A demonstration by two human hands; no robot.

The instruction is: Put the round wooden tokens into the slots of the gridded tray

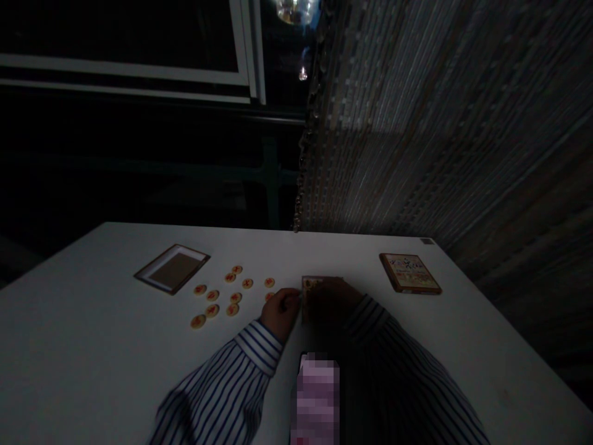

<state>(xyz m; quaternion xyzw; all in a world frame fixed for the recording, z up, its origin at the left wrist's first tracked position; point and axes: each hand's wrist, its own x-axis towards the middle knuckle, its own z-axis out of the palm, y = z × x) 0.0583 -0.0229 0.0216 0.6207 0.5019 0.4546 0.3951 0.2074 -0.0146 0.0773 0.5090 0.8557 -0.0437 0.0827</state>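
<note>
A small open box (306, 281) with round pieces in it sits on the white table in front of me. My left hand (281, 309) is at its left edge, fingers curled together; what they hold, if anything, is hidden. Over the box lies my right hand (334, 296), in deep shadow, so its fingers cannot be made out. To the left, several round Chinese chess pieces (212, 310) with red characters are scattered on the table. Two more pieces, one of them a chess piece (269, 282) in plain view, lie close to my left hand.
On the white table (115, 346), an open shallow box lid or tray (178, 270) lies at the left. A flat printed box (410, 273) rests at the right. Nearest me is a phone (317, 395) with a blurred screen. A bead-string curtain (393, 123) hangs behind the table.
</note>
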